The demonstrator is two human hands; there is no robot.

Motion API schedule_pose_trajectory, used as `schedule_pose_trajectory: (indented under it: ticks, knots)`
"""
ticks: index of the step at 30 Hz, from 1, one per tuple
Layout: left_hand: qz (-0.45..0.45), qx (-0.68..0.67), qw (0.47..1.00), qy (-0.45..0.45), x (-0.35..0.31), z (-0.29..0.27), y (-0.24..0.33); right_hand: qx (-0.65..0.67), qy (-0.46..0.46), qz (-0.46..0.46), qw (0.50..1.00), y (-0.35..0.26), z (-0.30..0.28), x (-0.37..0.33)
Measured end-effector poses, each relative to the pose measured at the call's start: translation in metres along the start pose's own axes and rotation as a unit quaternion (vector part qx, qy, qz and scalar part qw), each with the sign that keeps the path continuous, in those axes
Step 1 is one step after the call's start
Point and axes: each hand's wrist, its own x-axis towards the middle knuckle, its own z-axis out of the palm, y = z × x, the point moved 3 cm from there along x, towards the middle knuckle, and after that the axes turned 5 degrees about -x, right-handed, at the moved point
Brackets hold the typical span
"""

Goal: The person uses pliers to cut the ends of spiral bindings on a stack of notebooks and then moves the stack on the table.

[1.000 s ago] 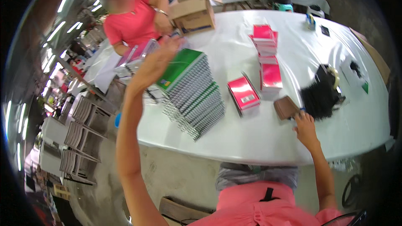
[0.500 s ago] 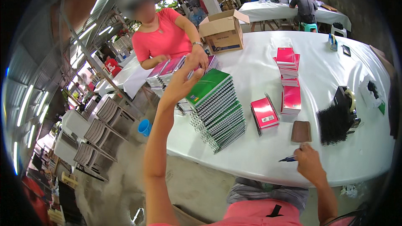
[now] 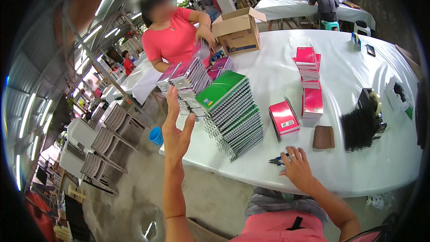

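The pliers (image 3: 277, 161) are right of the green notebook stack (image 3: 235, 118). The right hand (image 3: 298, 169) is at their handles; if its fingers grip, I cannot tell. Left of the stack, the left hand (image 3: 176, 136) has its thumb apart from the fingers.

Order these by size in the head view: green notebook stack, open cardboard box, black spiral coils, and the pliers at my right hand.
1. Green notebook stack
2. Open cardboard box
3. Black spiral coils
4. Pliers, partly hidden by your right hand
Apparent size only; the box stands farther off.
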Motion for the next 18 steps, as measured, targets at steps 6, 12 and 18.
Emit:
schedule_pose_trajectory:
  ticks: [6, 12, 18]
  knots:
    - [-0.075, -0.072, 0.995, 0.007, -0.009, 0.008, -0.011, -0.078, -0.015, -0.112, 0.991, 0.017, 0.030, 0.003]
    - [-0.150, -0.122, 0.981, -0.014, -0.023, 0.029, -0.026, 0.233, 0.005, 0.027, 0.972, -0.019, -0.013, 0.043]
    - [-0.146, -0.153, 0.977, 0.028, -0.029, 0.049, -0.023, 0.756, -0.152, 0.074, 0.632, -0.073, -0.035, 0.099]
